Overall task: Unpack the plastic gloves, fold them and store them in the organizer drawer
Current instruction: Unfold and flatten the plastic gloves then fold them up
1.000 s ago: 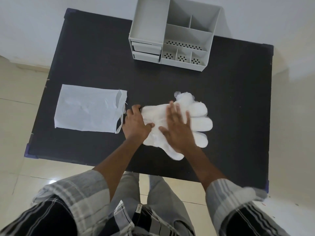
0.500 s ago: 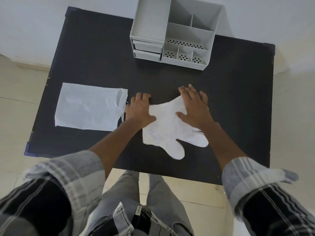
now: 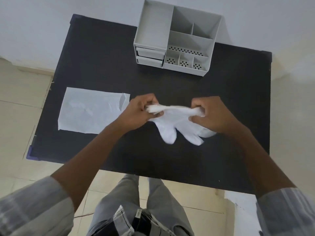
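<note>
A white plastic glove [image 3: 173, 123] is held over the middle of the black table [image 3: 102, 65]. My left hand [image 3: 141, 113] pinches its left end and my right hand [image 3: 211, 114] pinches its right end, so the top edge stretches between them. The glove's fingers hang down toward the near edge and touch the tabletop. A flat white packet [image 3: 90, 110], torn open at its right side, lies left of my left hand. The grey organizer [image 3: 153, 28] stands at the far edge, with two shut drawers [image 3: 150, 57] at its lower left.
The organizer has open compartments on top and small perforated bins [image 3: 184, 63] at its front right. Bare table surface lies to the right of my hands and between the hands and the organizer. Tiled floor surrounds the table, and a white wall stands behind it.
Both hands were pressing the glove flat on the table. They have now closed on its two ends and lifted its far edge up and toward the near side.
</note>
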